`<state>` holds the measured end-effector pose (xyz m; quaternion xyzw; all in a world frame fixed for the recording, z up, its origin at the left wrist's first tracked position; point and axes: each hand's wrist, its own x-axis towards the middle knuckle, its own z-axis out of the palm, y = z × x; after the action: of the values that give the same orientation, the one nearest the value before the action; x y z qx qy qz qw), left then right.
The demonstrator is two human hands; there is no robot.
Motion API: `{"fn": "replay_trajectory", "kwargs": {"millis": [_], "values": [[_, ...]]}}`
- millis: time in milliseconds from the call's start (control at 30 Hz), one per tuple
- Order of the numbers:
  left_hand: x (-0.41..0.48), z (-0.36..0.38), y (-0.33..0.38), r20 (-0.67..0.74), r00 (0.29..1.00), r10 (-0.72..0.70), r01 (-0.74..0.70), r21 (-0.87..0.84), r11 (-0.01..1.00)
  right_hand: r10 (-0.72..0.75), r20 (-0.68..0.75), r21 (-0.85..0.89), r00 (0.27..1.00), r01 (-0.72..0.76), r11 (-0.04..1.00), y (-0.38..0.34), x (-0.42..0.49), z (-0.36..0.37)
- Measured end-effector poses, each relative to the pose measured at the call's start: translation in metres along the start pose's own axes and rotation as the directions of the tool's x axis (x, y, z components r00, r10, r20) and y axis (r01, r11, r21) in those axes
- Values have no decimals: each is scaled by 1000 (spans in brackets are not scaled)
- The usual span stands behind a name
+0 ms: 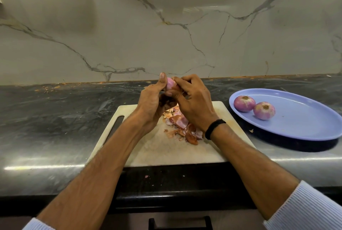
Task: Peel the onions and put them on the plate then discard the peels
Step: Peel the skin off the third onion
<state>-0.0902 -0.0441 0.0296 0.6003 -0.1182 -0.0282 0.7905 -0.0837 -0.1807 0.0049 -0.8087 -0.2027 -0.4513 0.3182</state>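
My left hand grips a small pink onion above the far edge of the white cutting board. My right hand closes over the onion's right side, its fingertips pinching at the skin. Most of the onion is hidden between the two hands. A heap of brown and pink peels lies on the board under my hands. To the right, a blue oval plate holds two peeled onions, one at its left and one beside it.
The board lies on a dark stone counter against a marble-patterned wall. Small peel scraps lie along the counter's back edge and on the dark front ledge. A dark handle shows below the counter.
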Motion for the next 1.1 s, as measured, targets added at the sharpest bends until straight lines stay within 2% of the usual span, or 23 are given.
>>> {"fn": "replay_trajectory", "kwargs": {"millis": [433,667,933,1100], "values": [[0,-2,-1,1,1000,8,-8,8,1000,19,-45,92,999,-14,996,2,2,-1],[-3,2,0,-23,999,-33,33,17,999,127,-135,52,983,-121,991,4,2,-6],[-6,5,3,-98,994,-58,52,-60,997,319,-119,16,940,-319,948,8,5,-8],[-3,2,3,-146,988,-54,43,-78,996,325,-73,2,943,-326,945,6,3,-10]]}}
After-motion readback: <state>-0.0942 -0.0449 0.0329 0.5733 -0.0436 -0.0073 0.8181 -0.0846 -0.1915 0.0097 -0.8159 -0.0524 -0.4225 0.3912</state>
